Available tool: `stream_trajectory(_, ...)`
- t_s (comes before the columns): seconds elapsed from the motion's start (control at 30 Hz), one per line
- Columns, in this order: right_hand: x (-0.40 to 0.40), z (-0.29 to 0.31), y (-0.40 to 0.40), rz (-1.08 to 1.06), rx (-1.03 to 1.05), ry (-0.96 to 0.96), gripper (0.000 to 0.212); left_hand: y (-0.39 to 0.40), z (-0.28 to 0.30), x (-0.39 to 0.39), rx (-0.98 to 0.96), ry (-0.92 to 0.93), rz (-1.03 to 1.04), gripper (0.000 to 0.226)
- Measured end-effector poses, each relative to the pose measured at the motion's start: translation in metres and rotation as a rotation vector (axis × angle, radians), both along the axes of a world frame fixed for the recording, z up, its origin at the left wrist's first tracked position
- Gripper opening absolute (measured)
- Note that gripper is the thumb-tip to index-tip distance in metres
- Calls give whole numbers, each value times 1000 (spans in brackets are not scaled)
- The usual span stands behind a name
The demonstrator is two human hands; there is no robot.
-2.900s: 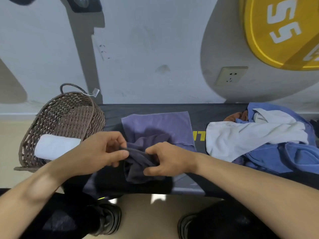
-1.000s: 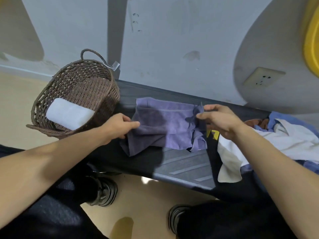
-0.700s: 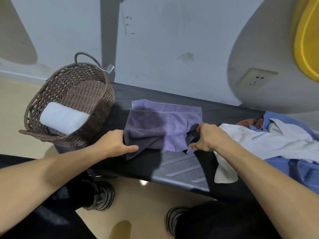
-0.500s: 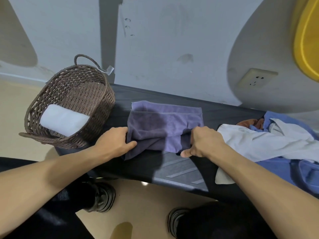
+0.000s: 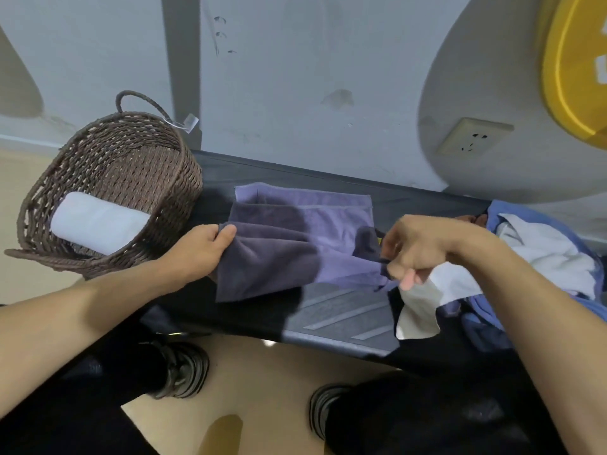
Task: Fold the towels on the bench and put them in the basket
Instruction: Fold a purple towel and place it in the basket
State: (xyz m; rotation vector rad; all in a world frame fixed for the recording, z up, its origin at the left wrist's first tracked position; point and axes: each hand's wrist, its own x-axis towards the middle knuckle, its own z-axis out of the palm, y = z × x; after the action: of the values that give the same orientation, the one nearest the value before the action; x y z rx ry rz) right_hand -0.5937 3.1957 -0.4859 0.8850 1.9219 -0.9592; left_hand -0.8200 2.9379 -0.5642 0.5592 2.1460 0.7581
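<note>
Purple towel lies long-ways left-right on the bench, left hand gripping its left edge, right hand pinching the right, basket closest to the left hand.

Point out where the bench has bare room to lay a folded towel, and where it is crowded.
Bare patches: the striped front of the bench, below the purple towel and left of the white towel; and the back strip between the purple towel and the wall. Crowded: the right end, under the heap of white and blue towels, and the left end by the basket.
</note>
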Motion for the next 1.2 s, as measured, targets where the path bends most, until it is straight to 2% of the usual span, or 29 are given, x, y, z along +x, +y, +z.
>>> stream_trajectory(0.07, 8, -3, 2, 80, -27, -115, 29, -7, -9, 8, -39, -146, 13, 37)
stream_trajectory(0.17, 10, -18, -7, 219, -43, -305, 37, -16, -20, 19, -125, -256, -36, 39)
stream_trajectory(0.27, 9, -30, -12, 223, -39, -401, 47, -22, -25, 25, -199, -371, -70, 49)
stream_trajectory(0.33, 3, -31, -10, 175, 35, -318, 42, -25, -28, 26, -235, -361, -113, 44)
stream_trajectory(0.47, -24, -31, -5, 192, 344, 189, 22, -31, -34, 28, -281, -277, -167, 30)
stream_trajectory(0.53, -42, -37, -11, 122, 337, 401, 16, -32, -33, 30, -301, -257, -178, 28)
stream_trajectory(0.63, -71, -53, -24, 95, 197, 543, 22, -29, -31, 30, -339, -205, -177, 24)
stream_trajectory(0.73, -96, -74, -30, 168, 223, 613, 41, -29, -28, 28, -428, -103, -215, 27)
stream_trajectory(0.83, -112, -97, -36, 236, 342, 551, 56, -37, -29, 28, -438, 112, -276, 33)
stream_trajectory(0.9, -112, -111, -39, 214, 425, 509, 47, -41, -31, 30, -389, 169, -272, 36)
stream_trajectory(0.97, -108, -120, -40, 115, 453, 555, 24, -41, -31, 31, -375, 168, -304, 30)
stream_trajectory(1.03, -104, -122, -36, -33, 451, 619, 9, -39, -31, 30, -389, 164, -366, 26)
stream_trajectory(1.13, -103, -119, -25, -252, 472, 632, 5, -34, -29, 27, -383, 142, -374, 26)
stream_trajectory(1.2, -103, -117, -20, -249, 506, 545, 4, -32, -26, 25, -355, 110, -326, 25)
